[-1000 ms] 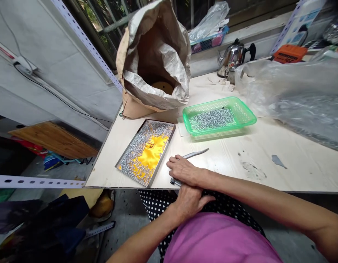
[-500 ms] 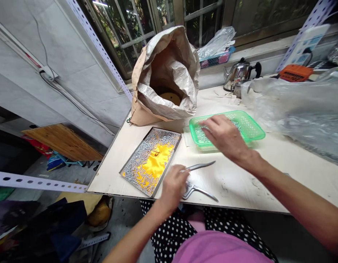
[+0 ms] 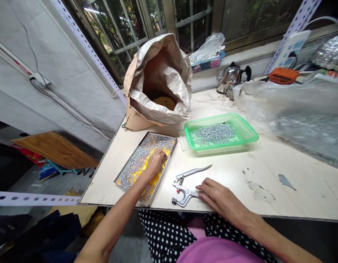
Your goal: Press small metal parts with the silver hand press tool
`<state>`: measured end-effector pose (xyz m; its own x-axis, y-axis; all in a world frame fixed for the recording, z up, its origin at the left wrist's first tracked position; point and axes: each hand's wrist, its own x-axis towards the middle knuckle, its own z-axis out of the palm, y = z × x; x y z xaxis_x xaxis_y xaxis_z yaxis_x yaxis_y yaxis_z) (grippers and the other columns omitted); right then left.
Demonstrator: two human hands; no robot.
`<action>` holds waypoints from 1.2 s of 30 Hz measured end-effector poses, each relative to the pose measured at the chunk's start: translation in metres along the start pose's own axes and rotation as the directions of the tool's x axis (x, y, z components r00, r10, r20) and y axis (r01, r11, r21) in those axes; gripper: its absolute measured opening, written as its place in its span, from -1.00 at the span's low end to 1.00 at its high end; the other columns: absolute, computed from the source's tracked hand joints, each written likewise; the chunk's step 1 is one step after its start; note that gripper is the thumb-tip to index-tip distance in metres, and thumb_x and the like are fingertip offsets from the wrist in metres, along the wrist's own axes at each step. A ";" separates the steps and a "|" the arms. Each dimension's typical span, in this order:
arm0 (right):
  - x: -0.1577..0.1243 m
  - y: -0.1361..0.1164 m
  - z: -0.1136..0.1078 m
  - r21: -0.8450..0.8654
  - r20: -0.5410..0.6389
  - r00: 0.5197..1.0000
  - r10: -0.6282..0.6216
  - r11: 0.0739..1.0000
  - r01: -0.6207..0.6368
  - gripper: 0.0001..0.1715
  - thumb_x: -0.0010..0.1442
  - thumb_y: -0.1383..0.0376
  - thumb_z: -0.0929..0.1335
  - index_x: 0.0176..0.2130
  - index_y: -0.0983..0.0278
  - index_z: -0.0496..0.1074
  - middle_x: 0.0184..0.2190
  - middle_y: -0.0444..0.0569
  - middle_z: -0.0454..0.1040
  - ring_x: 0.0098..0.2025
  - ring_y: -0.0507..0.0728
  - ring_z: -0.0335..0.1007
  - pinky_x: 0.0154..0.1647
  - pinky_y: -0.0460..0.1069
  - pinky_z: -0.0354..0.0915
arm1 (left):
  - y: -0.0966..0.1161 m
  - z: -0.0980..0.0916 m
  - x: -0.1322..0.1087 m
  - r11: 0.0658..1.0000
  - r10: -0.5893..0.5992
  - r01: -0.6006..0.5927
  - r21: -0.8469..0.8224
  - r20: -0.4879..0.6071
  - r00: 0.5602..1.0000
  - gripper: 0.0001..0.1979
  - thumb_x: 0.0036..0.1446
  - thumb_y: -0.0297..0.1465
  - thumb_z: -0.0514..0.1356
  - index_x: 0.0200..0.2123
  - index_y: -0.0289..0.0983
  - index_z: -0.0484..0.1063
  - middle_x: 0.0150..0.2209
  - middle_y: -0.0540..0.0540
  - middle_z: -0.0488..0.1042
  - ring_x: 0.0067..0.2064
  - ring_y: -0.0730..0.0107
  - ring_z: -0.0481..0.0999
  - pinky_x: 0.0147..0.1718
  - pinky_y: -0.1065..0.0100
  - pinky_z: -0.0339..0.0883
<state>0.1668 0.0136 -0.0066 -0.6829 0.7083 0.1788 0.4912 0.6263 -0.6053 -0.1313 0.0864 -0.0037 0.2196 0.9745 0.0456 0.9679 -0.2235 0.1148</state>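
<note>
My left hand (image 3: pixel 156 162) reaches into a shallow rectangular tray (image 3: pixel 120 185), its fingers bent together over the yellow lining. Whatever its fingertips may hold is hidden. Many small silvery metal pieces (image 3: pixel 134 157) are scattered across that lining. My right hand (image 3: pixel 224 195) rests low over the table with fingers stretched out, the fingertips at the lower handle of a pair of snap-fastener pliers (image 3: pixel 184 190). The pliers lie spread on the table, with a spring and a red part at the jaw.
Behind the pliers stands a green plastic basket (image 3: pixel 251 137) with many similar metal pieces. A large open paper sack (image 3: pixel 141 118) is at the back left. A metal kettle (image 3: pixel 231 78), an orange object (image 3: pixel 283 76) and clear plastic sheeting (image 3: pixel 306 106) occupy the back right.
My left hand has moved from beside the pliers up and left into the tray. My right hand has come down from the green basket to the pliers' lower handle.
</note>
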 end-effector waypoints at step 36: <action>-0.019 0.004 0.037 -0.214 -0.071 0.997 0.016 0.976 -0.031 -0.81 0.31 0.39 0.29 -0.09 0.26 0.44 -0.28 -0.02 0.39 -0.27 0.11 0.36 -0.28 -0.01 0.29 | 0.028 -0.037 -0.009 0.858 -0.351 0.354 -0.373 0.077 0.933 -0.87 0.07 -0.46 0.16 -0.37 -0.33 0.52 -0.49 -0.03 0.52 -0.48 0.45 0.47 -0.45 0.46 0.32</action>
<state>0.1620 -0.0096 -0.0416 -0.6349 0.7395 0.2236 0.6165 0.6594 -0.4303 -0.1105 0.0706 0.0354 -0.1256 0.9893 -0.0741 0.8624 0.1458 0.4848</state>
